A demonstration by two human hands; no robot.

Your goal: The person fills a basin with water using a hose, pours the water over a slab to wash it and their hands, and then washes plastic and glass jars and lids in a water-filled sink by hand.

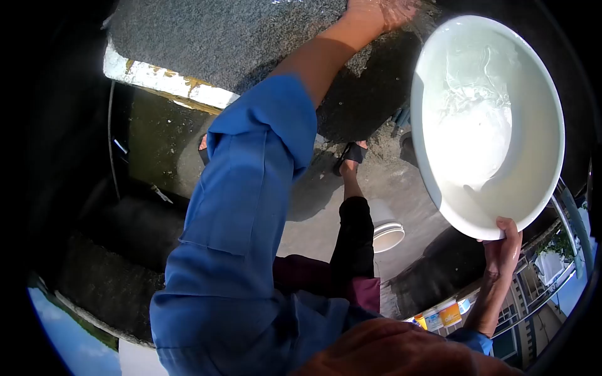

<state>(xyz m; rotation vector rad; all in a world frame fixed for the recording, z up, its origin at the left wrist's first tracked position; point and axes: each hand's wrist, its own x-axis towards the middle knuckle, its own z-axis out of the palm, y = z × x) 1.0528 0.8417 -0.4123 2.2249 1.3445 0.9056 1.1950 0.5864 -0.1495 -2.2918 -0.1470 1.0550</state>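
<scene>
My right hand [503,250] grips the rim of a large white oval basin [539,150], thumb over the edge. The basin is tilted with its inside towards me, and clear water shows in it. My left hand [381,11], at the end of a blue rolled-up sleeve, reaches to the top of the view, at the right end of a wet, grey, rough-textured surface [194,44]. Water splashes around its fingers, which are blurred and partly cut off by the frame. The grey surface lies over a ledge with a chipped white edge [150,75].
A white bucket [389,235] stands on the concrete floor [313,232] near my sandalled foot [353,153]. Left of it, below the ledge, is dark wet ground [157,138]. Colourful containers [448,314] line a low wall at the lower right.
</scene>
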